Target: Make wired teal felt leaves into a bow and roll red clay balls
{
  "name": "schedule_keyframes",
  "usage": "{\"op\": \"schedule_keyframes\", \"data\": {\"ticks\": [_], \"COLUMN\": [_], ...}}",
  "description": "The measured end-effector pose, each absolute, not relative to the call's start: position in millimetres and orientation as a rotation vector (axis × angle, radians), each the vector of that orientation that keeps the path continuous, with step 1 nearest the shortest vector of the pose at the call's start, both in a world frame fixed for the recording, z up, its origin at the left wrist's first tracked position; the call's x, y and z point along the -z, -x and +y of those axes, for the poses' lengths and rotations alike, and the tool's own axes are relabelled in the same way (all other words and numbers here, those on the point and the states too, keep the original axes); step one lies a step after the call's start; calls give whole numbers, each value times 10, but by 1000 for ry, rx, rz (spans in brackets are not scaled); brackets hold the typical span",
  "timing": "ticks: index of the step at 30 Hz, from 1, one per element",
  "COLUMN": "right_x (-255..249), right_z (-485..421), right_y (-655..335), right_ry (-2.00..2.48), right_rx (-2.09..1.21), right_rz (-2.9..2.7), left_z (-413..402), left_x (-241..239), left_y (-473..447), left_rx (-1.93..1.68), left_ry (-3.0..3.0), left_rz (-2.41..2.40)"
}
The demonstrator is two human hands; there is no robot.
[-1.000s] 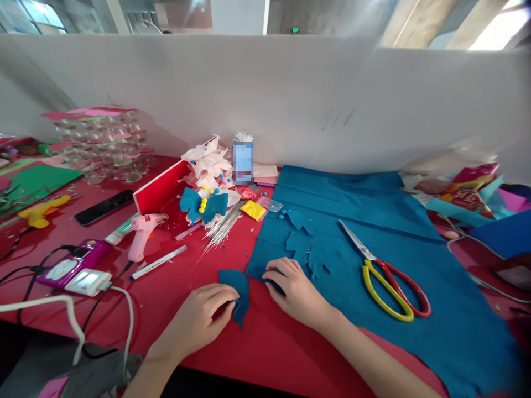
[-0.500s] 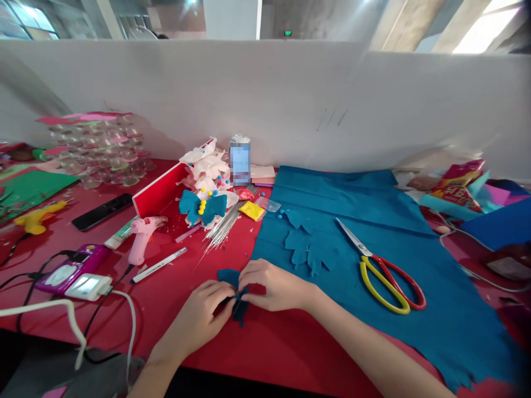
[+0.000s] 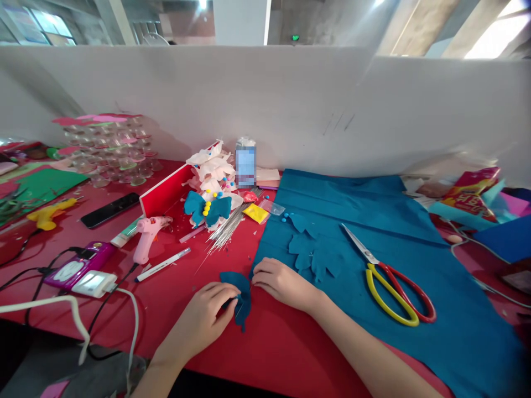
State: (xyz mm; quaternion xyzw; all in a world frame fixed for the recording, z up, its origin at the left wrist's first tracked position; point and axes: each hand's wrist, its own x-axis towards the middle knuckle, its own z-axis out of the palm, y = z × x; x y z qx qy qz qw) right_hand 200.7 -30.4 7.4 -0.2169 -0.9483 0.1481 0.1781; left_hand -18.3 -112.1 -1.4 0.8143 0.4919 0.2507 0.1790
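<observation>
Left hand pinched the small dark-blue cut fabric piece, just left of the large blue cloth sheet. Right hand curled at the sheet's left edge; whether it gripped anything, could not tell. Judged risks: piece creasing or slipping under an uneven pinch; steel scissors with red-and-yellow handles, lying on the sheet, shifting if it were tugged

Table, one: red top. Partition, one: pale, spanning the full width behind the table; dark marks right of centre. Beyond: white pillar; small green glowing sign; paned window, upper left; brightly lit opening, upper right; lit lamp.
</observation>
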Motion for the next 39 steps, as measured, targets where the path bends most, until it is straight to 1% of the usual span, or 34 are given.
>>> {"op": "schedule_keyframes", "data": {"ticks": [10,22,39], "right_x": [-193,-199,-172], "right_z": [-246,-252,-239], "right_y": [-1932,-1944,-1954], "right_ry": [427,384,332], "right_rx": [-72,52,122], "right_rz": [-2939,-2971,-2958], "left_z": [-1105,-1105,-1115], "left_x": [15,22,12], "left_y": [175,171,169], "left_rx": [-762,-763,-755], "left_ry": [-2357,-2356,-2354], "left_rz": [1362,1369,1385]}}
